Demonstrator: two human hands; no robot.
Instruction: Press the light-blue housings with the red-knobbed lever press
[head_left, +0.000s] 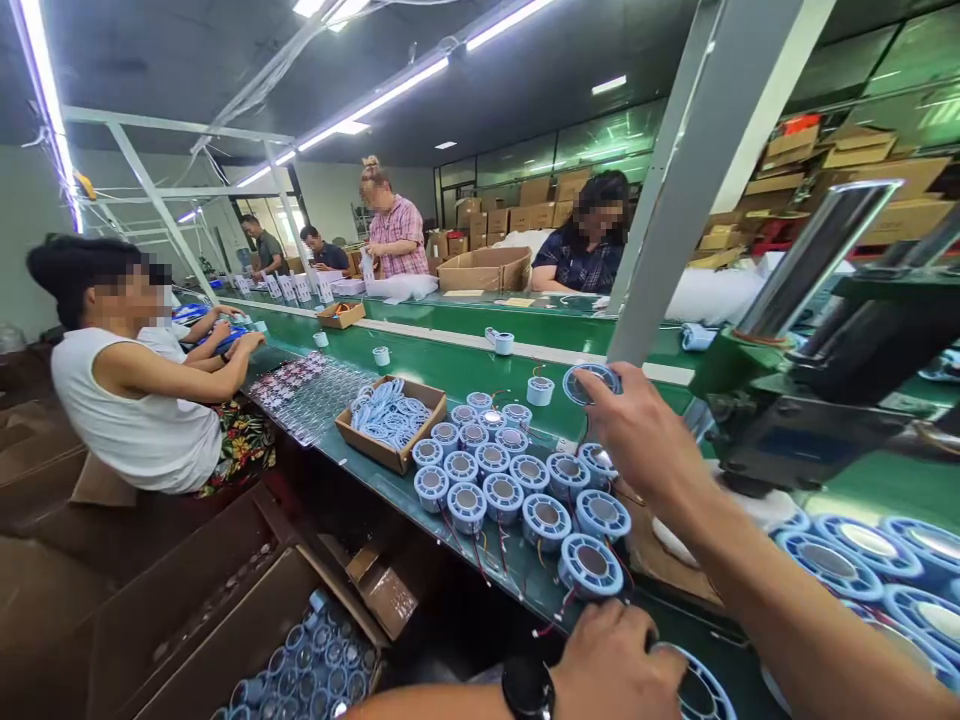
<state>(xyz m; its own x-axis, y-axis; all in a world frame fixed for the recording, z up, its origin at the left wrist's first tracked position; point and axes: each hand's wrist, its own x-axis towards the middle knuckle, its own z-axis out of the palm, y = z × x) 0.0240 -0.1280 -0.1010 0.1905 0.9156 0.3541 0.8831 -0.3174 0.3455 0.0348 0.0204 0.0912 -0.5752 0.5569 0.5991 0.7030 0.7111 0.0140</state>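
A blue part (571,390) is held up by the right grip (637,425) above the far edge of the cluster, its index finger laid across the top. The left grip (611,650) is set low at the front edge (a black watch (527,688) is worn on that wrist), its thumb against a second part (701,688); whether that one is clasped or only touched cannot be told, since it is cut off by the frame.

Between and left of the hands, the desk (450,370) is crowded with a cluster (493,458) of similar parts, their thin wires (480,555) trailed over the near edge. Beside it, a carton (371,448) is filled with blue rings (390,412), and farther left a spread of small metal pieces (292,400) is laid out.

The space right of the right grip is taken up by a press (810,370); its base is partly hidden by the forearm, as are more parts (832,560) grouped nearby. Just behind the right grip, the far side is blocked by a slanting post (667,190). Below the desk, a box (217,640) is heaped with parts. At the left, a co-worker in a white top (142,400) is seated.
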